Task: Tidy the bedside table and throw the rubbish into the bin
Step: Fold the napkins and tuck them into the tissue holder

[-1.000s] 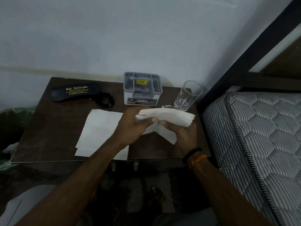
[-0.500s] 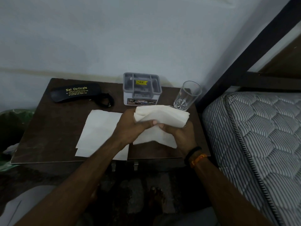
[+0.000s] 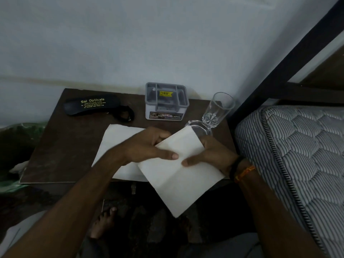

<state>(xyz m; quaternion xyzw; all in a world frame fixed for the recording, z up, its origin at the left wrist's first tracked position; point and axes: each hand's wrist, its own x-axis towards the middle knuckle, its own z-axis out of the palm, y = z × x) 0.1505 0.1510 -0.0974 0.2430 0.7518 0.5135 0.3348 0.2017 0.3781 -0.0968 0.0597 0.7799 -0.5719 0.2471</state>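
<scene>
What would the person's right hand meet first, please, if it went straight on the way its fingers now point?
Probably the left hand: the right hand points leftward along the white folded paper sheet both hold, thumbs nearly meeting, though depth is unclear.

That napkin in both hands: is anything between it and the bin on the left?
Nothing tall. Both hands, left hand and right hand, hold the napkin over the table's front edge. Leftward lie only another flat napkin and bare tabletop; the green-lined bin sits just past the table's left side.
</scene>
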